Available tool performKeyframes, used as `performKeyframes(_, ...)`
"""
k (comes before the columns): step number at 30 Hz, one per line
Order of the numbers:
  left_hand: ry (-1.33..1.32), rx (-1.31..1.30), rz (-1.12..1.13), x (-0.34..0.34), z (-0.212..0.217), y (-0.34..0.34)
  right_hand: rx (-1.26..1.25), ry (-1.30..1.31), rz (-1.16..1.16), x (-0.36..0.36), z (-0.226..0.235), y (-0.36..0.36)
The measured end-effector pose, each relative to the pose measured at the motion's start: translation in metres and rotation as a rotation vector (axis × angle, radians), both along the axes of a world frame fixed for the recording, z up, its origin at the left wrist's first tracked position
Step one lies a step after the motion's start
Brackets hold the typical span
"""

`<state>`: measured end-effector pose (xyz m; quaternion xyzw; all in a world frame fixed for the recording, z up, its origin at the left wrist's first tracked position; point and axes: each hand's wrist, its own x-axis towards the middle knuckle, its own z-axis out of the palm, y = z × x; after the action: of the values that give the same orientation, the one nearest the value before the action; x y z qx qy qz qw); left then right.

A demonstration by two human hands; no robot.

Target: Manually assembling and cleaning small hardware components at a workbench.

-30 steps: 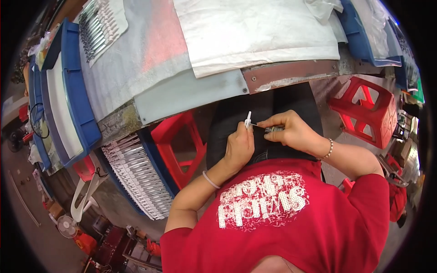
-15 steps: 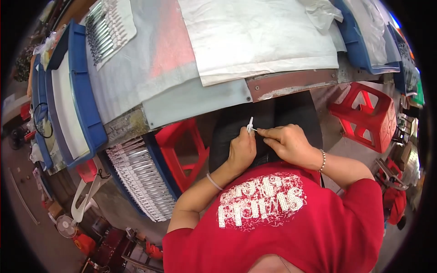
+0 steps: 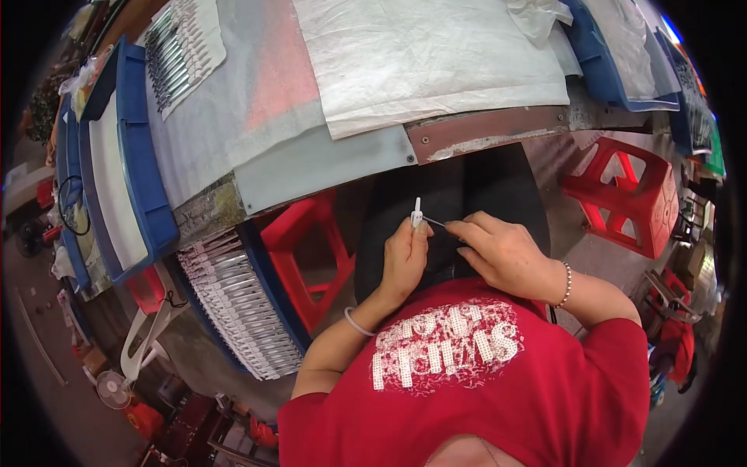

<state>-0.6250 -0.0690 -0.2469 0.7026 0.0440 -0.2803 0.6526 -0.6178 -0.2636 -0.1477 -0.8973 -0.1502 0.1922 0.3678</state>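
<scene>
Above my lap, my left hand (image 3: 406,255) pinches a small white part (image 3: 418,212) with a narrow upright tip between thumb and fingers. From its right side a thin dark rod (image 3: 434,221) runs across to my right hand (image 3: 498,245), whose thumb and forefinger grip its other end. Whether the rod is inserted in the white part or only touches it, I cannot tell. Both hands are just in front of the table edge, over my dark trousers.
White sheets (image 3: 436,70) cover the table. Slim metal pieces (image 3: 173,58) lie at its far left. Blue trays (image 3: 148,156) flank it. A blue bin with several rows of pale, shiny pieces (image 3: 241,303) is at lower left. Red stools (image 3: 622,194) stand on both sides.
My left hand and the white part have shifted slightly left. My right hand has drawn a little away to the right, and more of the rod shows between the hands.
</scene>
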Motion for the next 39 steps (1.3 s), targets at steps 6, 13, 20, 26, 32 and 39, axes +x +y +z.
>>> performKeyframes(6, 0.021, -0.015, -0.005, 0.001, 0.005, -0.001, 0.025, -0.056, 0.006, 0.0, -0.007, 0.0)
performKeyframes(13, -0.113, 0.064, -0.012, -0.004, -0.006, 0.001, 0.534, 0.965, -0.529, 0.021, -0.011, -0.004)
performKeyframes(20, -0.181, 0.152, -0.095, 0.002, -0.002, -0.004, -0.3, -0.402, 0.268, 0.008, -0.017, 0.007)
performKeyframes(26, -0.367, 0.296, -0.095, 0.004, -0.009, -0.005, 0.364, 0.348, -0.454, 0.014, -0.046, 0.005)
performKeyframes(32, -0.334, 0.226, -0.054, 0.003, -0.005, -0.009, -0.313, -0.178, 0.306, 0.021, -0.015, 0.01)
performKeyframes(39, -0.398, 0.298, -0.083, 0.003, -0.012, -0.008, 0.529, 0.402, -0.374, 0.01, -0.065, 0.002)
